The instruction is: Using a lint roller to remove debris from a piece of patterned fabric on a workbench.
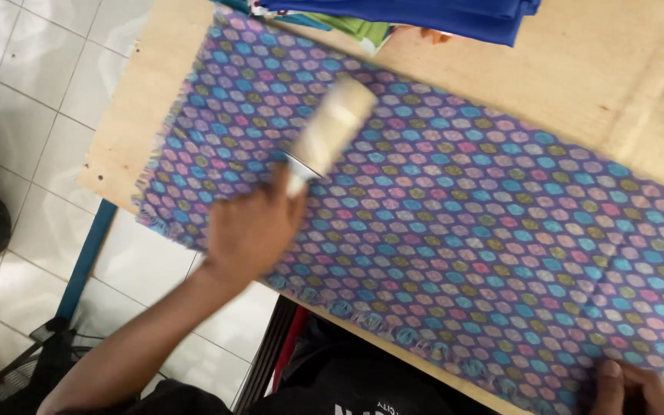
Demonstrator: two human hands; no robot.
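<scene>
The left hand was closed tight around the handle of a pale sticky lint roller; the roller lay on a purple cloth with coloured dots, spread on a light wooden table; the right hand pressed flat on the cloth's near edge, fingers mostly open; folded blue cloths sat at the far side.

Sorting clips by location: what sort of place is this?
Probably a small textile workshop: a purple honeycomb-patterned fringed cloth spread on a bare plywood table, folded blue fabric stacked behind, white tiled floor.
</scene>
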